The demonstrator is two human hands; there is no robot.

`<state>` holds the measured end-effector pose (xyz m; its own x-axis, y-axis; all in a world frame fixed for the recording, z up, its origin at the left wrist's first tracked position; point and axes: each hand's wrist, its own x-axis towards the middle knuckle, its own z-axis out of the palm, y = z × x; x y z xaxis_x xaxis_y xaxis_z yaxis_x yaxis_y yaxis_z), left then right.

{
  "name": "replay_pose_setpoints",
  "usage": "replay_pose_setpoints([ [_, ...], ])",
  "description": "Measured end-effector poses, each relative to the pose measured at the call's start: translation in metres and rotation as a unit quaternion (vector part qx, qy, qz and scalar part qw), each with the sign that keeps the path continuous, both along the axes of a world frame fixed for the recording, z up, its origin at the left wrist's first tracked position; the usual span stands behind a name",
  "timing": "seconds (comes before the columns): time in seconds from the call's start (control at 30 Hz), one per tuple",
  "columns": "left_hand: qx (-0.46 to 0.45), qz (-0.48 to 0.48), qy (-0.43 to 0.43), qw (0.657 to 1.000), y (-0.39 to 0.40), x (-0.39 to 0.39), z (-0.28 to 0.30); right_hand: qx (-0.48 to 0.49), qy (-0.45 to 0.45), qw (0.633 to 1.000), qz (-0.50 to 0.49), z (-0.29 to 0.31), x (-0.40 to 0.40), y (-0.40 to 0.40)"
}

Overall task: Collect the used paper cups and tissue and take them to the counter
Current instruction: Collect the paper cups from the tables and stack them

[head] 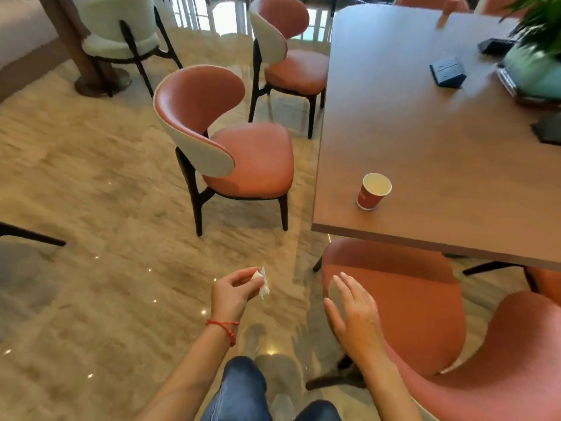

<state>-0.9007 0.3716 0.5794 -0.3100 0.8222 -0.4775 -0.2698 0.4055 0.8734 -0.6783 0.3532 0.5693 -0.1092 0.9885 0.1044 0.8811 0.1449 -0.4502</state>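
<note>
A: Cup status?
B: One paper cup [374,191] is seen upright, mouth up, on the table [425,141], near its front-left corner, at 1 o'clock from the hands.
A: Tissue?
B: One crumpled tissue [262,282] is pinched by the left hand [233,294], long axis roughly vertical. The right hand [355,314] is held flat with fingers straight, over the nearest chair [425,314].
A: Clearance?
B: Three chairs are counted by the table; bare floor [106,238] lies at 9–11 o'clock.
</note>
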Motion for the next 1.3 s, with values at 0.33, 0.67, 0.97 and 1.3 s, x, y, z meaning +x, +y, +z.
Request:
replay_pose_setpoints([
  [0.33, -0.001, -0.178, 0.016, 0.984, 0.160, 0.005, -0.005, -0.026, 0.020, 0.982, -0.188, 0.000, -0.008, 0.092],
  [0.67, 0.007, -0.277, 0.019, 0.961, 0.247, 0.031, 0.004, -0.026, 0.124, 0.941, -0.314, 0.017, -0.009, 0.148],
  [0.97, -0.007, -0.285, 0.024, 0.958, 0.283, 0.056, 0.000, -0.012, 0.191, 0.912, -0.362, 0.008, 0.019, 0.191],
  [1.3, -0.026, -0.274, 0.049, 0.960, 0.308, 0.079, -0.007, -0.029, 0.284, 0.877, -0.386, -0.025, 0.062, 0.245],
])
